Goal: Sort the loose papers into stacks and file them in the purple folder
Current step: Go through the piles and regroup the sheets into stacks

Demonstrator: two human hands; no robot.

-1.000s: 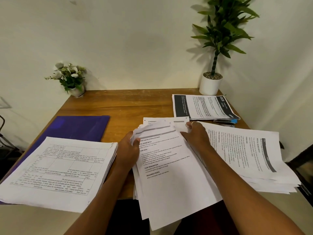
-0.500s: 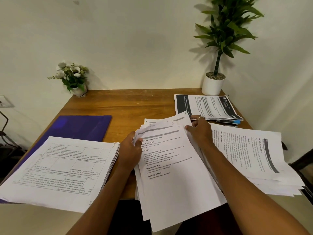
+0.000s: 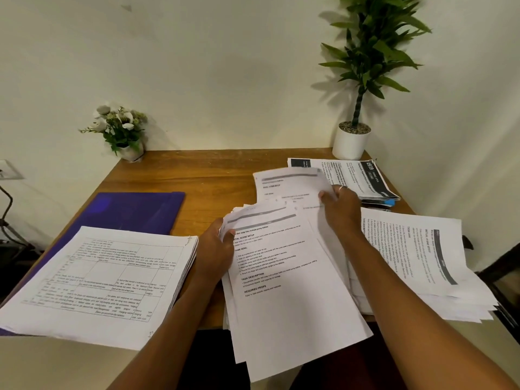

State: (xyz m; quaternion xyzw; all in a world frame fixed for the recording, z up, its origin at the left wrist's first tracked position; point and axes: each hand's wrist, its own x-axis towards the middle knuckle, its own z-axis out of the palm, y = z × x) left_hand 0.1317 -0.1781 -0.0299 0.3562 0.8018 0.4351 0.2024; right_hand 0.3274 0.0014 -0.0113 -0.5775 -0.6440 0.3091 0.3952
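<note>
Pinches a sheet [image 3: 292,184] up off the middle pile [image 3: 287,277] with the right hand [image 3: 342,209], likely bound for the far stack [image 3: 351,175], grips the pile with the left hand [image 3: 216,249], leaves the purple folder [image 3: 135,209] waiting on the left.

paper stacks [image 3: 98,277] [image 3: 281,291] [image 3: 422,263] [image 3: 351,175] — 4 | single sheet [image 3: 289,184] — 1 | purple folder [image 3: 132,212] 1 | potted plants [image 3: 121,130] [image 3: 365,52] 2 | hands [image 3: 213,257] [image 3: 342,209] 2

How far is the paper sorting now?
Done: left stack on the purple folder, far stack by the white pot, right stack. In hand: left hand grips the middle bundle, right hand pinches one raised sheet. Left: the bundle's remainder, then filing.
</note>
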